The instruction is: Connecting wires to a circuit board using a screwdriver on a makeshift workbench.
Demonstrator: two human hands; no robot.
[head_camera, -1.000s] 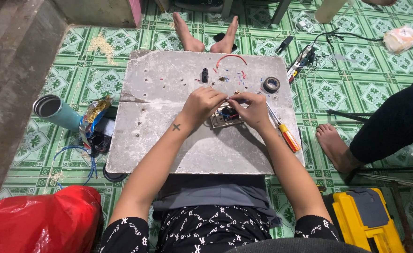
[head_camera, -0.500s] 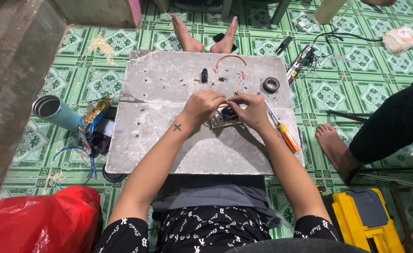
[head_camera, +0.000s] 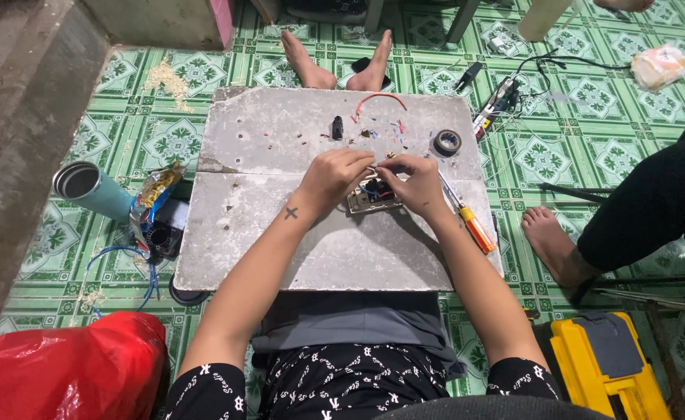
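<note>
A small rectangular electrical socket unit (head_camera: 372,196) with wires showing lies near the middle of a low grey slab table (head_camera: 334,249). My left hand (head_camera: 334,177) and my right hand (head_camera: 416,183) meet just above it, fingertips pinched together on its thin wires at the top edge. What exactly sits between the fingers is too small to make out. An orange-handled screwdriver (head_camera: 471,222) lies on the table right beside my right wrist.
A roll of black tape (head_camera: 446,142), a red wire (head_camera: 380,99), a small black part (head_camera: 337,127) and wire scraps lie at the table's far side. Another person's bare feet (head_camera: 338,66) rest beyond it; a second person's foot (head_camera: 548,241) is right. Yellow toolbox (head_camera: 603,365), red bag (head_camera: 62,369), teal cup (head_camera: 89,189).
Both hands stay at the socket unit with only slight finger movement. Nothing else on the table has shifted.
</note>
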